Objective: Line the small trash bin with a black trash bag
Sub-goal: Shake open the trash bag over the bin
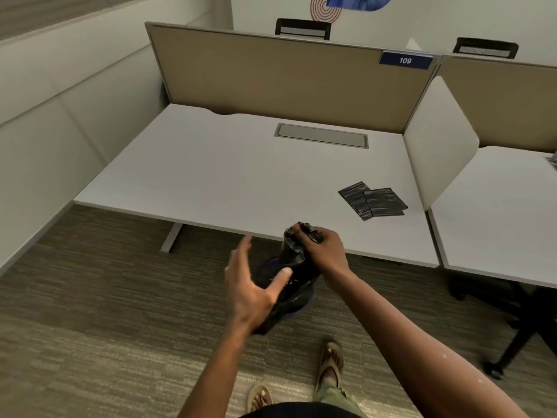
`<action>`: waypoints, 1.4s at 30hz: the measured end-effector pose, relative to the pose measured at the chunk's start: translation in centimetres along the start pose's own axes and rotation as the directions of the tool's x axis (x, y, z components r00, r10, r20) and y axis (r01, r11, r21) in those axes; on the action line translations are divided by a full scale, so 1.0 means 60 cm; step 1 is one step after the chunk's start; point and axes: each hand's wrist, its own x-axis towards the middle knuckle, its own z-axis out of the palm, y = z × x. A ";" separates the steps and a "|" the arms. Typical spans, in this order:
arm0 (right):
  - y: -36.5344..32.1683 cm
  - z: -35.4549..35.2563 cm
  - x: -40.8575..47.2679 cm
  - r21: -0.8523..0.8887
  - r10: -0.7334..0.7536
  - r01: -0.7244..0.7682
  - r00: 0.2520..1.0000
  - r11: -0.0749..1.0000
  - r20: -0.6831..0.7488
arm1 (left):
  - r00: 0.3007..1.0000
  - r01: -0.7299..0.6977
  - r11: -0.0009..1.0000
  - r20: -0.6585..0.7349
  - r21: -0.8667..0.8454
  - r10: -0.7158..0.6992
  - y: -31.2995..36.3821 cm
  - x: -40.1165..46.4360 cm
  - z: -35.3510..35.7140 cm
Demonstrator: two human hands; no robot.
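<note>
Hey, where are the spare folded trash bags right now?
In the head view, the folded trash bags lie on the white desk, toward its right front, beside the white side divider.

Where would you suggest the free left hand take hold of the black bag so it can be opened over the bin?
Probably the loose plastic below the bunched top. The right hand grips the black bag at its crumpled upper end, and the rest hangs over the blue bin. The open left hand is on the bag's left, so pinch that side.
</note>
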 end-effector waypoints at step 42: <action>0.066 -0.057 -0.031 -0.580 -0.480 0.431 0.874 0.691 0.077 | 0.857 0.510 0.801 0.259 -0.314 -0.445 -0.117 0.025 0.037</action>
